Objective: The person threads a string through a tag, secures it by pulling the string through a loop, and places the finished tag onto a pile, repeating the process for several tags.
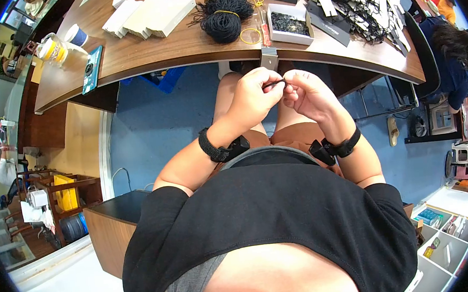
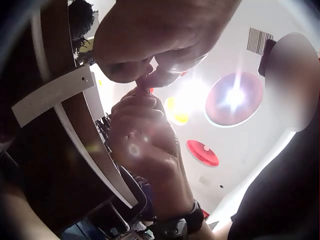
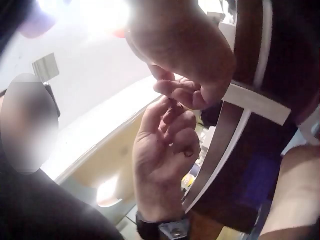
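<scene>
Black cord [image 1: 275, 83] sits between left hand [image 1: 253, 95] and right hand [image 1: 312, 93], both curled and pinching it, just off front edge of desk [image 1: 145, 52], near grey tag [image 1: 269, 60].

Thin dark item [image 1: 275, 83] mostly hidden by your fingertips [image 1: 290, 89], print on the pale strip [image 2: 52, 96] unreadable near nine o'clock in your left-wrist view, head [image 3: 29, 122] blurred at nine o'clock in your right-wrist view
</scene>
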